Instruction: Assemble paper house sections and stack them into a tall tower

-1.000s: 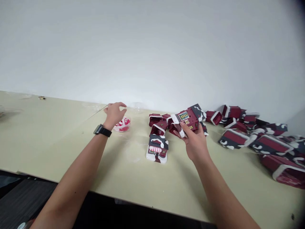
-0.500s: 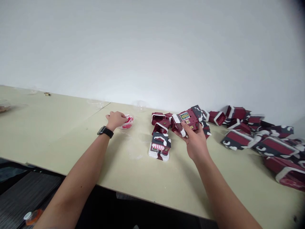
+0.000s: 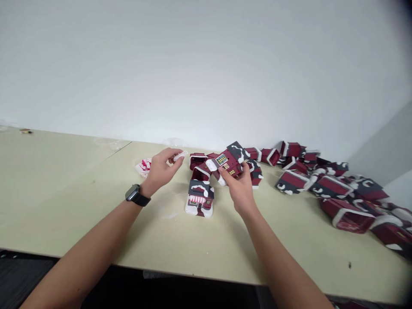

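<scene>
My right hand (image 3: 240, 189) grips a dark red toy house (image 3: 229, 164), tilted, its yellow-paned windows facing up and its grey, snow-patched roof at the far end. Between the thumb and fingers of my left hand (image 3: 165, 166) is a small white piece (image 3: 180, 156), raised above the table and apart from that house; its details are too small to make out. Between my hands another toy house (image 3: 199, 199) lies on the table, with a red-and-white striped awning on its front. A clear dish of red-and-white pieces (image 3: 143, 167) sits left of my left hand, partly hidden by it.
More toy houses (image 3: 200, 174) lie just behind the awning one. A large heap of similar houses (image 3: 331, 186) spreads along the right of the pale table (image 3: 80, 206), some with open bottoms showing. Clear plastic (image 3: 107, 143) lies near the wall.
My left hand has come away from the dish and moved right with a small white piece, towards the house in my right hand. The view has shifted to the right.
</scene>
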Tool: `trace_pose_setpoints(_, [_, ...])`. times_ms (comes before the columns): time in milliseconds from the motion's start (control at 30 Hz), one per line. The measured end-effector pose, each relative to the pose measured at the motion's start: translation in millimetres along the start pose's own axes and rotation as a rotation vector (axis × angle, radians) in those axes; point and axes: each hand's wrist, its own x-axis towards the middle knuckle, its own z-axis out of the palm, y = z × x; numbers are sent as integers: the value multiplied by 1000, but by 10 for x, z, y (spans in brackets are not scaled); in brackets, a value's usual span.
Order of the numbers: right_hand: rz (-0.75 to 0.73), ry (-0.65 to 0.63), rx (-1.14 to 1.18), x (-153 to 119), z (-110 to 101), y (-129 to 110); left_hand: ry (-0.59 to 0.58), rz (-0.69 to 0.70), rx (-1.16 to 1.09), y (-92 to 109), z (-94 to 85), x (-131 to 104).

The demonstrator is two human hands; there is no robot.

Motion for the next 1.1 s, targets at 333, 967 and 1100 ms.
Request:
trace_pose_setpoints(333, [-296, -78, -395, -158, 41, 7, -1, 412, 82, 376, 170, -185])
trace_pose_setpoints(967, [-243, -219, -293, -333, 178, 7, 166, 626, 200, 555, 124, -165])
trace_pose_setpoints(1100, [-156, -243, -249, -348, 179, -24, 131, 639, 262, 617, 55, -117])
